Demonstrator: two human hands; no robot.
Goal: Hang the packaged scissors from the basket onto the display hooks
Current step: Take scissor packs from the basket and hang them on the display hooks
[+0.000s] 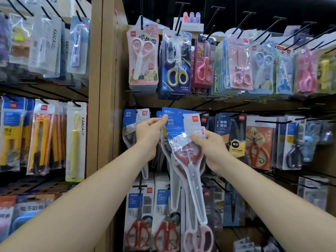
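- Status: hanging is in progress. We judge that none of the packs in hand is on a hook yet. The hang holes are hidden, so we cannot confirm this.
- The left hand (pixel 151 132) pinches the upper left corner of the rear blue card between thumb and fingers.
- The right hand (pixel 211 148) clamps the front pack at its right edge, thumb on the clear film.
- The packaged scissors (pixel 183 135) hang between the two hands with blades down. They are right of the wooden post (pixel 107 106) and in front of the middle row of display hooks (pixel 267 122).
- Count in hand: at least two overlapping packs with red handles. We cannot tell whether there is a third behind them.
- Count of hands: two, both occupied.
- The basket is not in view, so we cannot count the remaining stock.
- Already hung: one matching blue-card pack (pixel 130 122) just to the left. On the row below are two HOME packs (pixel 139 215) side by side and one pink-handled pair (pixel 198 237).
- Remaining: seat each held pack on a hook, then take further packs from the basket.
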